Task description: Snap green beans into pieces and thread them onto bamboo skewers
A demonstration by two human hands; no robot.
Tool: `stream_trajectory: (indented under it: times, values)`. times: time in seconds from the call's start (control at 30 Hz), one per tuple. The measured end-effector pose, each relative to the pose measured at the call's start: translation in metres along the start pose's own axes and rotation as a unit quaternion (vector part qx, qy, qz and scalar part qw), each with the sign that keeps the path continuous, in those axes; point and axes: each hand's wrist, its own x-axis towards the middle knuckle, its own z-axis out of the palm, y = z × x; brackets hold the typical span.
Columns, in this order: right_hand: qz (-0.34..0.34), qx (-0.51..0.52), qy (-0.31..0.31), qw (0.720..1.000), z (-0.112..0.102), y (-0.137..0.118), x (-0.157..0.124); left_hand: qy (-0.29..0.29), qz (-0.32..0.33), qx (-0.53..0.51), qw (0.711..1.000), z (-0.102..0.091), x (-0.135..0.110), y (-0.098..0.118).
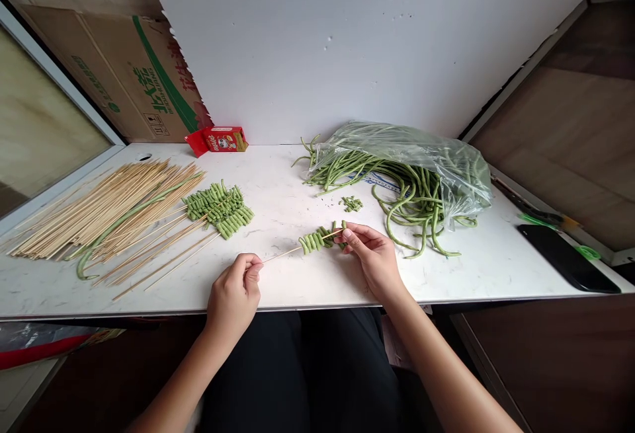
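Note:
Between my hands a thin bamboo skewer (282,255) runs slantwise above the table, with several short pieces of green bean (311,242) threaded near its right end. My left hand (235,287) pinches the bare left part of the skewer. At the other end, the fingers of my right hand (372,253) are closed on a bean piece (343,226) at the skewer's tip. To the left lie finished-looking skewers packed with bean pieces (218,207), their sticks pointing left. Bare bamboo skewers (114,205) form a large pile beyond them, with one long bean (133,218) across it.
A clear plastic bag (401,139) of long green beans (421,188) spills open at the back right. Small bean ends (352,203) lie in front of it. A red box (225,139) stands at the back, and a black phone (565,256) lies by the right edge.

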Motion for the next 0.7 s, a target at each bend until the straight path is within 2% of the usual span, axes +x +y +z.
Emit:
stream_trajectory:
  times: [0.7]
  values:
    - [0.002,0.007,0.001,1.000,-0.0004,-0.0003,0.0006,-0.008,-0.007,-0.008,1.000,0.0003,0.0001,0.0006]
